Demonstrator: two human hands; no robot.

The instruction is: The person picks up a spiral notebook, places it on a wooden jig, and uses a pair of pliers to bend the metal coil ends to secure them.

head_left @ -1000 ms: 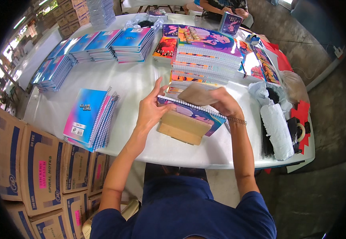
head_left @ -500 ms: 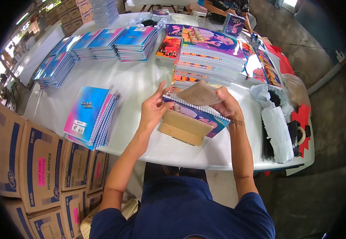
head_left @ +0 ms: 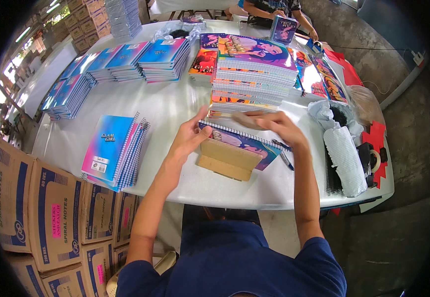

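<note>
A purple spiral notebook stands tilted in front of me, its coil edge up, against a folded brown cardboard piece. My left hand grips its left end, thumb in front and fingers behind. Over the coil, my right hand is closed on a flat brown piece, blurred, its material unclear. Just behind stands a tall stack of spiral notebooks with illustrated covers. Below my right wrist lies a slim dark pen-like item.
Blue-pink notebooks lie piled at left, with more stacks farther back. At right are a white wrapped bundle, a tape roll and red sheets. Cartons stand lower left. Another person sits across the table.
My right hand has moved left along the coil with the brown piece, now lower and flatter. The coil end by my right wrist no longer sticks out as far, and the pen-like item has come into view.
</note>
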